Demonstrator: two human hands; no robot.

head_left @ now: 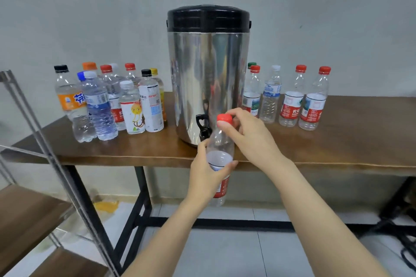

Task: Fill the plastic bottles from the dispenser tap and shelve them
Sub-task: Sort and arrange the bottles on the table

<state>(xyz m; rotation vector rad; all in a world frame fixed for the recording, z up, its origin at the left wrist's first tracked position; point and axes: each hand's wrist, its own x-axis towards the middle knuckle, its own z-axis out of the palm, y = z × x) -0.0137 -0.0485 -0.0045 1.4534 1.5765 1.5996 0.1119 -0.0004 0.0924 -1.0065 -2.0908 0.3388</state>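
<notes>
The plastic bottle [219,141] is sitting upright in the centre of the frame, just in front of the black tap [203,125] at the foot of the steel dispenser [208,69]. Its base is hanging below the front edge of the wooden table [337,141]. The left hand [206,173] is wrapping its fingers and thumb round the bottle's middle, over the label, probably to keep the body from turning. The right hand [249,132] is coming over from the right and pinching the red cap [224,118] between thumb and fingers. Whether the cap is being loosened or tightened cannot be told, and the fill level is unclear too. The bottle is being held close to the spout, likely so the neck needs only a short move under it. Other capped bottles are standing on the table in two groups, a crowded group [108,105] at centre left and a looser row [290,101] at centre right. The shelf [27,204] is waiting at lower left.
</notes>
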